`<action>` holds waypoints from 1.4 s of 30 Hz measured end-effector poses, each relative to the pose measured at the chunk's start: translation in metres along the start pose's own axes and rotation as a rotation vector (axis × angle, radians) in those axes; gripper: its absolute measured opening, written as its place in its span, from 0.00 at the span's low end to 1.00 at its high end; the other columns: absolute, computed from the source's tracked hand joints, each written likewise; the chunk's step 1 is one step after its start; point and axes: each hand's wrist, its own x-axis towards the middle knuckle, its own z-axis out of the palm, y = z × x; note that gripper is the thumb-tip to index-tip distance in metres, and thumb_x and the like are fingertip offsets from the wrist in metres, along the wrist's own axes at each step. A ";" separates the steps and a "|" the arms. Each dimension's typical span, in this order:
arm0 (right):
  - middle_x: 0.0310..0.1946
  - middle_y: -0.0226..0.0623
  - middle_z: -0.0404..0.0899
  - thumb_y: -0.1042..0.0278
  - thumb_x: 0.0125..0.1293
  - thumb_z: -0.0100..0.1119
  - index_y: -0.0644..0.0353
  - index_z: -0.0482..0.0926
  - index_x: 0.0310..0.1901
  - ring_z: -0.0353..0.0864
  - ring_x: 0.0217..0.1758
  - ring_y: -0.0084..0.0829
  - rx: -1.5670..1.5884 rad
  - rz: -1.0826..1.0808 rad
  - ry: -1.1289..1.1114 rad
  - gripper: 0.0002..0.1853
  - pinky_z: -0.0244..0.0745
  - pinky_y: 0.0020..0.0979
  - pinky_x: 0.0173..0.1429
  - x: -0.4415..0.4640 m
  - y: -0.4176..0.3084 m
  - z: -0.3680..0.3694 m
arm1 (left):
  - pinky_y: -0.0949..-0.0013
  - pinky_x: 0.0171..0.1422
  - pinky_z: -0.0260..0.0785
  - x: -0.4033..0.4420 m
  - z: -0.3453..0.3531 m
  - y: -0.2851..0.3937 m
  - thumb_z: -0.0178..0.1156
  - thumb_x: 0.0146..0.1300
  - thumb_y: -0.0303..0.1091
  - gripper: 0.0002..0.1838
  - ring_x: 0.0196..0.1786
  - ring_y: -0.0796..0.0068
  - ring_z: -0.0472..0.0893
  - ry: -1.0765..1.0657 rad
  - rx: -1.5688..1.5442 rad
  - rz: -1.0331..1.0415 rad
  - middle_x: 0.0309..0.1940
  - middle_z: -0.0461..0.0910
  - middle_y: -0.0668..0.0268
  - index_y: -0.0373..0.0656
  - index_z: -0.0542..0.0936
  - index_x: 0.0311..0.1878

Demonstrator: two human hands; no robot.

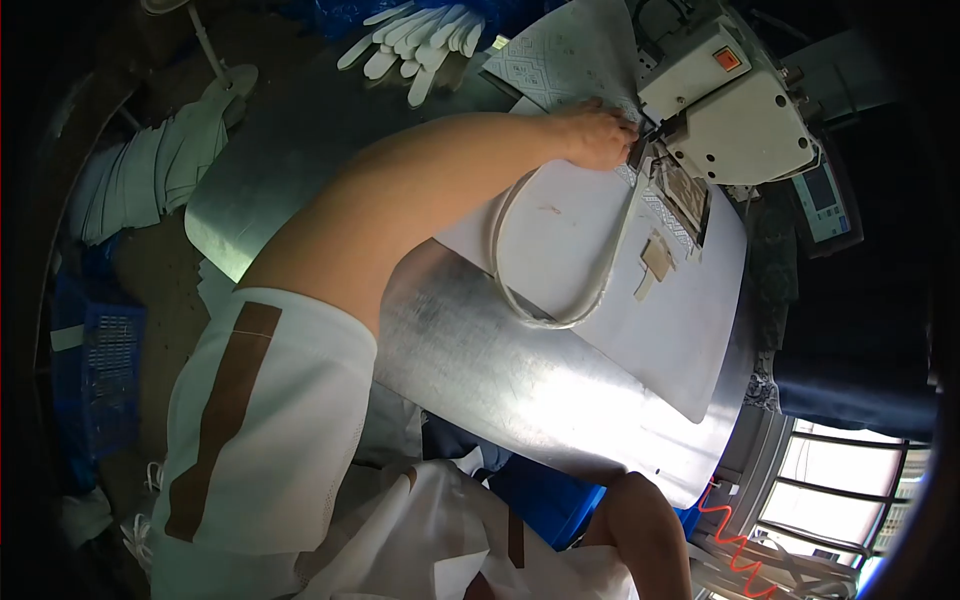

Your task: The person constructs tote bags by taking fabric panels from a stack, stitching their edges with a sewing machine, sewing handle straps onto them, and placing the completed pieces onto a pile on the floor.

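My left hand (pixel 600 135) rests beside the needle area of a sewing machine (pixel 740 110), fingers curled and close together. What its fingertips press or pinch is hidden. A white cord-like handle (pixel 510 290) loops down from beneath the hand and back up toward the machine. Under the loop lies a large white sheet (pixel 660 350). A light panel with an embossed pattern (pixel 575 50) sits just behind the hand. Bare skin of what looks like my other arm shows at the lower right; my right hand is out of view.
Stacked white strips (pixel 425 35) lie at the table's back. Light pieces (pixel 150 170) hang at the left above a blue crate (pixel 105 350). A control panel (pixel 825 200) stands right of the machine. A small beige piece (pixel 657 257) lies on the sheet over the metal table (pixel 480 330).
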 end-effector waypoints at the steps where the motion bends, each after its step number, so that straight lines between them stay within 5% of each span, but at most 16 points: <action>1: 0.48 0.38 0.85 0.66 0.73 0.57 0.57 0.79 0.62 0.83 0.47 0.33 -0.007 0.026 0.012 0.18 0.81 0.39 0.51 -0.006 0.000 0.000 | 0.49 0.81 0.47 -0.001 -0.003 0.001 0.39 0.74 0.47 0.29 0.80 0.61 0.58 -0.033 0.015 -0.002 0.78 0.62 0.67 0.48 0.69 0.73; 7: 0.48 0.38 0.85 0.67 0.73 0.58 0.57 0.79 0.62 0.83 0.47 0.33 -0.083 0.193 0.079 0.18 0.81 0.38 0.51 -0.022 0.014 0.004 | 0.48 0.83 0.43 0.000 0.000 -0.006 0.39 0.76 0.51 0.30 0.82 0.63 0.55 -0.081 -0.004 0.004 0.79 0.59 0.67 0.48 0.66 0.76; 17: 0.48 0.39 0.84 0.67 0.72 0.58 0.59 0.79 0.61 0.83 0.47 0.33 -0.220 0.443 0.117 0.18 0.82 0.37 0.51 -0.047 0.030 0.013 | 0.47 0.85 0.36 -0.013 -0.019 -0.002 0.46 0.65 0.75 0.51 0.84 0.58 0.47 -0.157 -0.029 0.045 0.82 0.51 0.60 0.44 0.59 0.79; 21: 0.48 0.40 0.84 0.68 0.72 0.59 0.59 0.79 0.61 0.83 0.48 0.33 -0.292 0.585 0.115 0.18 0.82 0.37 0.51 -0.055 0.038 0.015 | 0.40 0.82 0.39 0.012 0.016 -0.014 0.46 0.63 0.77 0.50 0.82 0.53 0.52 -0.045 -0.092 0.090 0.79 0.58 0.58 0.46 0.64 0.76; 26: 0.48 0.40 0.84 0.68 0.71 0.59 0.60 0.79 0.60 0.83 0.48 0.34 -0.343 0.665 0.096 0.18 0.82 0.37 0.51 -0.062 0.044 0.026 | 0.50 0.71 0.66 0.026 0.015 -0.011 0.48 0.65 0.74 0.43 0.68 0.53 0.75 -0.097 -0.042 0.129 0.66 0.76 0.58 0.43 0.77 0.66; 32: 0.48 0.41 0.84 0.68 0.71 0.60 0.60 0.79 0.60 0.83 0.48 0.34 -0.368 0.705 0.083 0.17 0.82 0.36 0.50 -0.069 0.050 0.040 | 0.52 0.61 0.74 0.052 0.035 -0.010 0.50 0.67 0.60 0.28 0.57 0.55 0.82 -0.127 0.095 0.228 0.53 0.85 0.60 0.46 0.82 0.53; 36: 0.48 0.41 0.84 0.69 0.71 0.60 0.61 0.79 0.60 0.83 0.48 0.34 -0.381 0.721 0.080 0.17 0.82 0.36 0.50 -0.072 0.050 0.044 | 0.53 0.55 0.78 0.072 0.050 -0.038 0.51 0.69 0.48 0.18 0.52 0.56 0.85 -0.002 0.378 0.613 0.48 0.87 0.61 0.47 0.84 0.44; 39: 0.48 0.42 0.84 0.69 0.70 0.60 0.61 0.79 0.59 0.83 0.48 0.34 -0.386 0.725 0.083 0.17 0.82 0.36 0.50 -0.072 0.051 0.046 | 0.54 0.52 0.79 0.066 0.063 -0.049 0.52 0.67 0.43 0.14 0.50 0.57 0.86 -0.010 0.162 0.216 0.44 0.88 0.61 0.48 0.84 0.37; 42: 0.48 0.42 0.83 0.69 0.70 0.61 0.62 0.79 0.59 0.83 0.48 0.34 -0.386 0.723 0.081 0.17 0.83 0.36 0.50 -0.074 0.050 0.047 | 0.48 0.45 0.80 0.065 0.095 -0.019 0.57 0.61 0.38 0.11 0.44 0.57 0.87 0.143 0.240 0.233 0.38 0.89 0.63 0.49 0.87 0.32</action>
